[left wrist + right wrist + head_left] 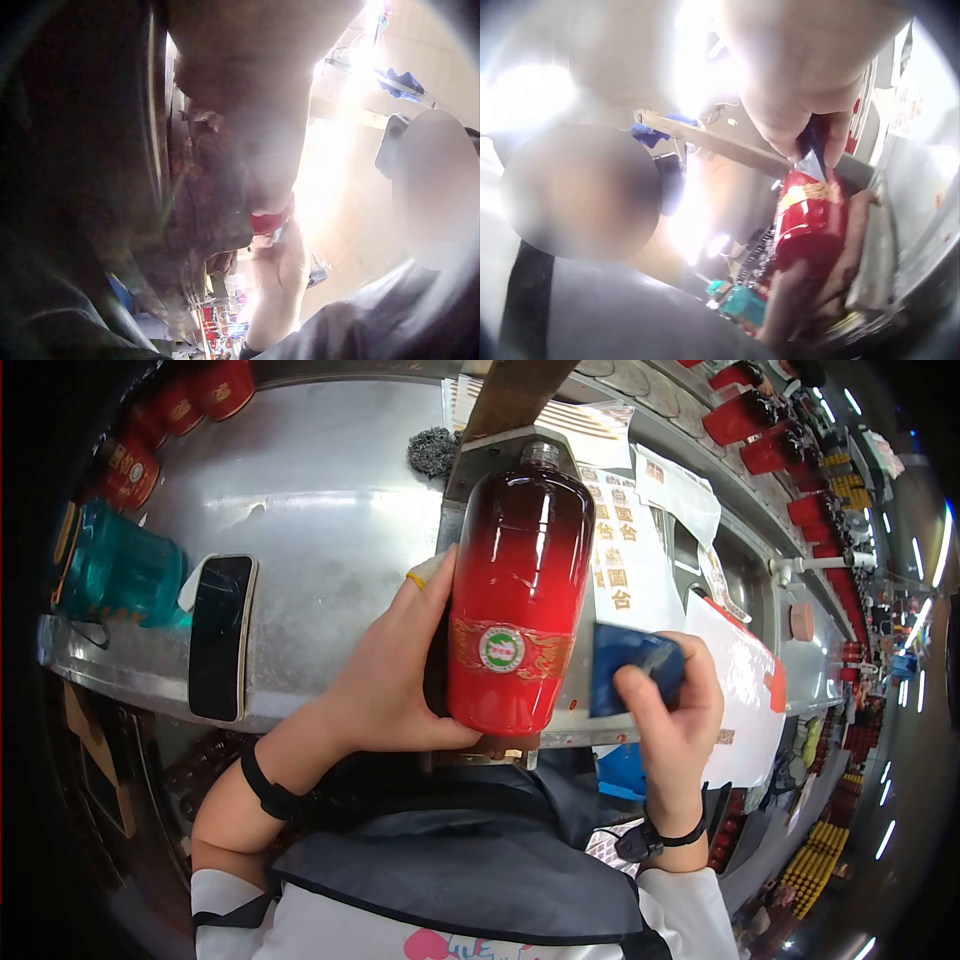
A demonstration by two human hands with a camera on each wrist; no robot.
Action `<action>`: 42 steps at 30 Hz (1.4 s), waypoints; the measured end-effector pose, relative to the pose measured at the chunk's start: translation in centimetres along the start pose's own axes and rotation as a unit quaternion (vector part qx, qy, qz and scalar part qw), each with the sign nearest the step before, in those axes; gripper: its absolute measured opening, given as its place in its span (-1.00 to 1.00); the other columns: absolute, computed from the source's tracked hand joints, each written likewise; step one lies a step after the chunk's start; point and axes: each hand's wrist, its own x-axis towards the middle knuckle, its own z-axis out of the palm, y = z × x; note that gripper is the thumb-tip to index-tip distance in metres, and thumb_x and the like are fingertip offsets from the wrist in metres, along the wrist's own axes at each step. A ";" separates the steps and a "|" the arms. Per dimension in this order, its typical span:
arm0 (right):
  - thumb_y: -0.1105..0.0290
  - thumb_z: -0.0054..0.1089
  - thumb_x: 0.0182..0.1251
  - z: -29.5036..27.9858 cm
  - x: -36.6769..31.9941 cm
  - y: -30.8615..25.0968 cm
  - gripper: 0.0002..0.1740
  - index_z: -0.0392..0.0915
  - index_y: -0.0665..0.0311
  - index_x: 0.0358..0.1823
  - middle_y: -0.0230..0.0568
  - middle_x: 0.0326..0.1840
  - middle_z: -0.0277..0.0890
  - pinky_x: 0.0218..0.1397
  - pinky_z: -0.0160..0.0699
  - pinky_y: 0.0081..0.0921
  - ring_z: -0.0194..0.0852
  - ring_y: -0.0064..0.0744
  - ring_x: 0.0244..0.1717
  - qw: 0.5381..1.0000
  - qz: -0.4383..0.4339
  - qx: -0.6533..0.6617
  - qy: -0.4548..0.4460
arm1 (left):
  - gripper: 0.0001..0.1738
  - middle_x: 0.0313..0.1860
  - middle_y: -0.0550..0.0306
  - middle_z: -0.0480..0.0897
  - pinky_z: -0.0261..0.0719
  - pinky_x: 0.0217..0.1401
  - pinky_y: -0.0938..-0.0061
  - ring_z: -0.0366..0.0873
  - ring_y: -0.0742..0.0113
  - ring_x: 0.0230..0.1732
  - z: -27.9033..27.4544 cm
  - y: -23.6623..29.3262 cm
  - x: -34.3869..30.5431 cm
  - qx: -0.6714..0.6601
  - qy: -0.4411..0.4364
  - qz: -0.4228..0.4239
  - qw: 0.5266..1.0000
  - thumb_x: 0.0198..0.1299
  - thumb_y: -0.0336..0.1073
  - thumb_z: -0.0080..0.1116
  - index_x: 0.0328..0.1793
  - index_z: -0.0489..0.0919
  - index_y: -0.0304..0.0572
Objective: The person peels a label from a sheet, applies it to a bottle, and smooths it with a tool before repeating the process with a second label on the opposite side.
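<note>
A glossy red bottle (520, 590), darkening to near black at its shoulder, lies tilted back with its clear neck away from me. It bears a red and gold label band with a round green and white emblem (501, 649). My left hand (395, 660) grips the lower body, thumb at the base and fingers along the left side. My right hand (685, 715) pinches a flat blue scraper (615, 670) between thumb and fingers, just right of the label. In the right wrist view, the scraper's edge overlaps the label end of the bottle (810, 217).
Sheets of gold character stickers (620, 545) lie to the right of the bottle. On the metal table (320, 480) are a black phone (221, 635), a teal container (120, 565) and a dark scouring ball (434, 452). Red bottles line a rack (745, 420) at the right.
</note>
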 end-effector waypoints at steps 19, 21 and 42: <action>0.51 0.36 0.28 -1.8 1.8 4.0 -0.76 0.62 0.38 -0.04 -0.29 -0.25 0.65 -0.16 0.53 -0.59 0.55 -0.62 -0.25 0.998 0.003 -0.055 -0.012 | 0.13 0.50 -0.16 0.30 -0.21 0.69 -0.14 0.12 -0.19 0.59 -0.1 0.1 2.3 0.000 -0.070 0.034 0.997 -0.20 0.00 0.58 0.53 0.26 -0.15; 0.51 0.37 0.27 -1.6 0.8 1.6 -0.74 0.62 0.38 -0.03 -0.30 -0.23 0.66 -0.15 0.54 -0.60 0.56 -0.62 -0.25 0.995 -0.063 -0.047 -0.059 | 0.13 0.50 -0.16 0.30 -0.18 0.68 -0.11 0.11 -0.20 0.59 0.3 0.1 2.1 -0.011 -0.073 0.033 0.997 -0.20 0.00 0.58 0.53 0.27 -0.14; 0.53 0.41 0.03 0.1 4.6 -2.3 -0.61 0.71 0.21 -0.03 -0.24 -0.30 0.61 -0.23 0.49 -0.38 0.54 -0.30 -0.30 0.914 -0.319 -0.214 -0.133 | 0.48 0.55 -0.30 0.20 0.24 0.54 0.08 0.20 -0.26 0.51 0.7 0.0 -0.3 -0.003 0.074 0.017 0.997 -0.34 0.00 0.71 0.64 -0.02 -0.39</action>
